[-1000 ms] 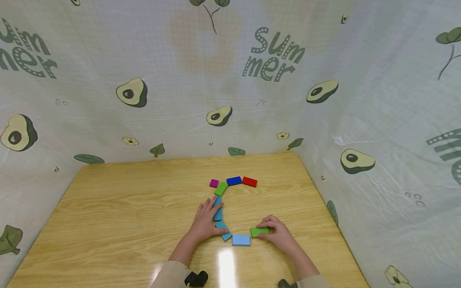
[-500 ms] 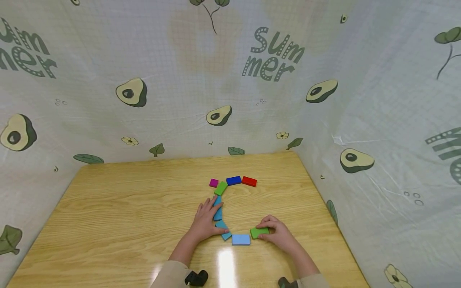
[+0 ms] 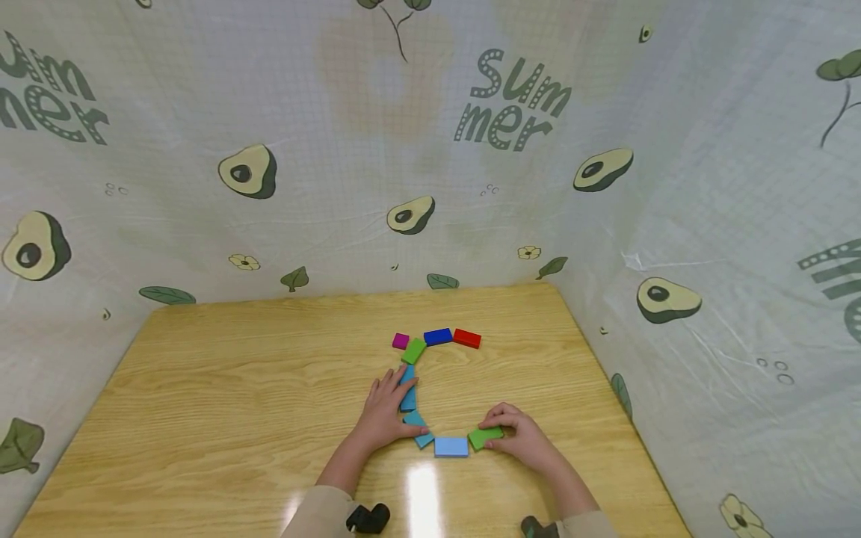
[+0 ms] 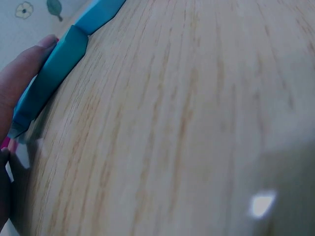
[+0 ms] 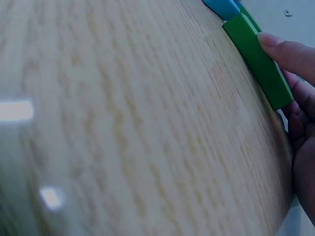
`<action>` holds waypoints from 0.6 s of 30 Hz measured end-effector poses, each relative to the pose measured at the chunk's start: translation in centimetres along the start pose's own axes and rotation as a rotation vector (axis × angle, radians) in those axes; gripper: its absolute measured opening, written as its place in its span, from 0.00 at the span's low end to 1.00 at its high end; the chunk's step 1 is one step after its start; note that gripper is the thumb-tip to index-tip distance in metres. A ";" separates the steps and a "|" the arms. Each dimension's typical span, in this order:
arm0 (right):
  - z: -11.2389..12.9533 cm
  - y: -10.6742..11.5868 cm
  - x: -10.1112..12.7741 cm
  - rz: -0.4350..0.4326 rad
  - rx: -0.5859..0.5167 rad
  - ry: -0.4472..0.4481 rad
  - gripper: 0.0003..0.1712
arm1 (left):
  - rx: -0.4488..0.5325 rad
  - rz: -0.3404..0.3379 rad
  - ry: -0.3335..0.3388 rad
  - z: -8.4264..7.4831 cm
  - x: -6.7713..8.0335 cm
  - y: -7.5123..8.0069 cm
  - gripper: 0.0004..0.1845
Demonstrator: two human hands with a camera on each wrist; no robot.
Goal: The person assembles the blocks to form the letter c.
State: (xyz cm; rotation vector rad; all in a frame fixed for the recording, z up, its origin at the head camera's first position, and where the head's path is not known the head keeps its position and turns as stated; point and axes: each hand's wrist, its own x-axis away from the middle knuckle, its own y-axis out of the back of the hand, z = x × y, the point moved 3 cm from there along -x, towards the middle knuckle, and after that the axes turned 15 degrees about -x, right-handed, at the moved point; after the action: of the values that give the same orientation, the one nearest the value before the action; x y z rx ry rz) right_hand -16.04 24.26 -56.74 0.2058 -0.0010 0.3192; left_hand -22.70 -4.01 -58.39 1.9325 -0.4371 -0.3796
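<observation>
Thumb and fingers of my right hand [image 3: 521, 439] pinch a green block [image 5: 258, 61] lying on the table, its left end at the light blue block [image 3: 451, 447]. My left hand [image 3: 382, 415] lies with spread fingers over two blue blocks. Its fingertips rest on the upper blue block [image 3: 408, 400], while the thumb touches the lower, slanted blue block [image 3: 422, 436]. Above these lie a second green block [image 3: 413, 351], a dark blue block [image 3: 438, 337] and a red block [image 3: 467, 338], curving round to the right. The left hand covers part of the blue blocks.
A small magenta block [image 3: 400, 341] sits just left of the upper green block. The wooden table [image 3: 235, 388] ends at a printed cloth [image 3: 323, 179] that hangs behind it and along its right side.
The green block in my right hand has turned slightly, its left end shifting down and nearer to the light blue block. My left hand stays in place.
</observation>
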 end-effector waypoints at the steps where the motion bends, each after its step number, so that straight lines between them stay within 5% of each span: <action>1: -0.1 0.0 0.0 -0.001 -0.003 -0.008 0.15 | -0.002 -0.001 0.000 0.0 0.0 0.0 0.54; 18: -0.8 0.3 -0.1 0.023 0.004 0.012 0.17 | -0.007 0.007 0.005 -0.1 0.0 0.0 0.54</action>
State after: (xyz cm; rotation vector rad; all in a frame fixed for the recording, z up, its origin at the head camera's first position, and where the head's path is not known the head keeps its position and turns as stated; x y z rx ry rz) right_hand -16.28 24.62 -57.52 0.2075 0.0090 0.3436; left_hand -22.70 -3.92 -58.33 1.9246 -0.4380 -0.3709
